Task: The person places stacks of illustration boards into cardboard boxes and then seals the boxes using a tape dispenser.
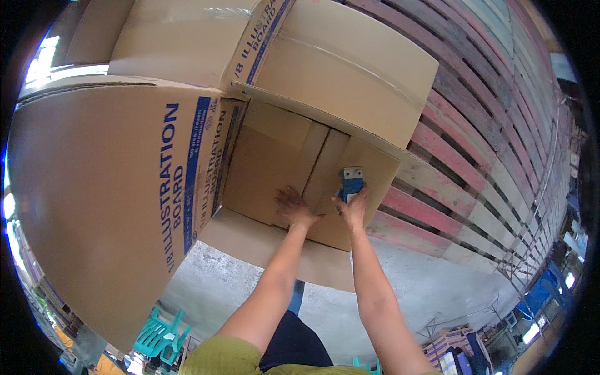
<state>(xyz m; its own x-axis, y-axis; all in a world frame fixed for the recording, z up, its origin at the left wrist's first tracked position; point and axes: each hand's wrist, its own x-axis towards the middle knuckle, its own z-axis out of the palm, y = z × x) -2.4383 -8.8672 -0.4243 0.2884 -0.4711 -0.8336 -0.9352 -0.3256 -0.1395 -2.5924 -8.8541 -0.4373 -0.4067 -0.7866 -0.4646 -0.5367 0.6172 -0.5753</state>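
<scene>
A cardboard box [265,147] stands in front of me with an upper flap raised. Across its inside, two brown panels meet along a dark seam. My left hand [294,208] lies with spread fingers on the panel left of this seam, holding nothing. On the other side, my right hand [354,208] is closed around a blue hand tool [352,183] with a light metal plate at its far end. Its exact kind does not show. The tool is over the right panel; whether it touches the cardboard I cannot tell. My fingers hide its lower part.
A big printed carton [100,194] stands close on the left, and more closed cartons [350,62] are behind the box. Wooden pallets [450,162] with faded red slats lie to the right. Green plastic chairs [159,334] stand on the grey floor [215,278] at the lower left.
</scene>
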